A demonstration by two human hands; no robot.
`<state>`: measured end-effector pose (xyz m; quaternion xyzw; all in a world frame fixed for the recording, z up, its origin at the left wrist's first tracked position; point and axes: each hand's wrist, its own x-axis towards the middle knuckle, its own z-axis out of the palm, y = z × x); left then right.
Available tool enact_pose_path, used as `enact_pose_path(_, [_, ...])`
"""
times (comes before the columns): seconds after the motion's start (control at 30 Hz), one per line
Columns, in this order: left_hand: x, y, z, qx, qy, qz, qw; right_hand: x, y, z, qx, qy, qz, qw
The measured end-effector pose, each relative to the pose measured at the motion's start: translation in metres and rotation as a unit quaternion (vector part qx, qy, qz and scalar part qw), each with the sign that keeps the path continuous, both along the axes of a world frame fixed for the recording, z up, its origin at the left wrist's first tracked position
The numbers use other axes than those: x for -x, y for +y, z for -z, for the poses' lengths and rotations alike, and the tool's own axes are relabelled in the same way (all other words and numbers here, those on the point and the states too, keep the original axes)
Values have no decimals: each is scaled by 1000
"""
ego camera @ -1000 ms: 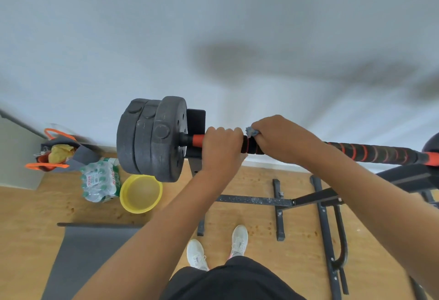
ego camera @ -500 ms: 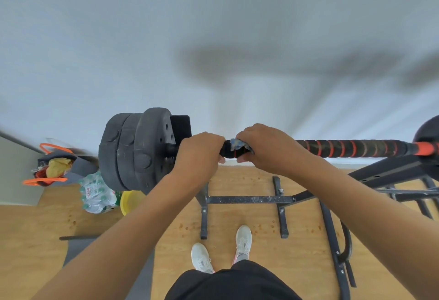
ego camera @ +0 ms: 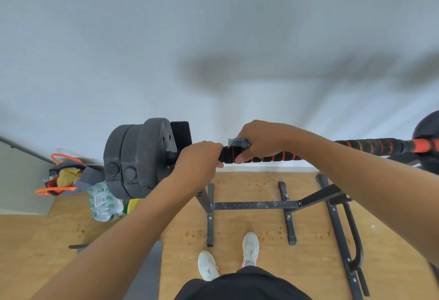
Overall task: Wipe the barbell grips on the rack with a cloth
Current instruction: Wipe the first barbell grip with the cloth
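Fingers (ego camera: 243,144) of the right hand (ego camera: 261,140) are wrapped over the top of the black foam barbell grip with orange rings (ego camera: 261,157), with the thumb closing underneath; they press a small crumpled grey cloth (ego camera: 238,142) against the grip. One cloth is visible, mostly covered by the hand, with a corner projecting toward the left hand. Fingers of the left hand (ego camera: 199,164) are curled shut around the bar just beside the right hand, at the end of the foam nearest the plates, and cover the bar there.

One barbell is in view, lying horizontally across the black steel rack (ego camera: 256,205). Three round black weight plates (ego camera: 140,159) sit side by side on its left end, just beyond the left hand. A black upright pad of the rack stands directly behind the innermost plate. To the right of the right forearm the ringed foam continues, then gives way to a bare orange bar section (ego camera: 425,145) at the frame edge, where part of one further dark plate is visible.

Below the bar, the rack's base rails rest on the light wooden floor (ego camera: 297,264). Two white trainers (ego camera: 250,250) stand on the floor between the rails. At lower left, near the wall, lie one shrink-wrapped pack of water bottles (ego camera: 103,204), one yellow bowl (ego camera: 134,204) partly hidden by the plates, and one grey bag with orange handles (ego camera: 64,178).
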<state>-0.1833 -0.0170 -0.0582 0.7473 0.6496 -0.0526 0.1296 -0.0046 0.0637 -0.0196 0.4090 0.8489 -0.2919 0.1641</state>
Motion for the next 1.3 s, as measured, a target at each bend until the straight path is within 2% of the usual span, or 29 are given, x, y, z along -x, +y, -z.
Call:
enact_pose_path(0.13, [0,-14,14,-104,-12,9,994,-2,-1,3,2,8,-3,1000])
enact_pose_path(0.2, [-3,-17,21,-161,11,25,987,-5,-1,5,6,31,14,999])
enact_pose_path(0.33, [-22,-20,38,-229,29,41,972,-10,-1,-13,68,96,87,989])
enact_pose_path(0.37, [-27,-17,39,-240,28,36,970,-10,1,-17,61,102,103,988])
enact_pose_path(0.47, [-38,-6,37,-229,50,14,972,-2,-2,-14,-71,50,81,993])
enact_pose_path(0.53, [-40,-2,35,-213,81,-4,974,5,-8,-6,-87,14,73,993])
enact_pose_path(0.63, [-40,4,32,-154,107,-28,982,10,-19,1,-79,-26,73,994])
enact_pose_path(0.83, [-39,24,12,-53,46,-45,996,7,-55,-5,-197,-26,39,979])
enact_pose_path(0.9, [-33,38,3,60,23,-21,998,4,-66,-5,-229,-13,3,973])
enact_pose_path(1.0, [-25,63,-9,265,-23,46,963,-4,-75,3,-293,11,-67,954])
enact_pose_path(1.07, [-23,66,-10,288,-48,39,956,-12,-70,3,-276,35,-78,957])
enact_pose_path(1.1, [-22,60,-8,251,-52,19,966,-15,-62,0,-245,47,-64,966])
enact_pose_path(1.17, [-25,40,1,83,-17,-20,996,-16,-45,-5,-209,65,-15,976])
enact_pose_path(1.23, [-30,19,16,-99,43,-4,994,-10,-29,-3,-206,65,31,976])
enact_pose_path(1.3, [-34,6,33,-162,71,11,984,-2,-23,2,-171,46,62,982])
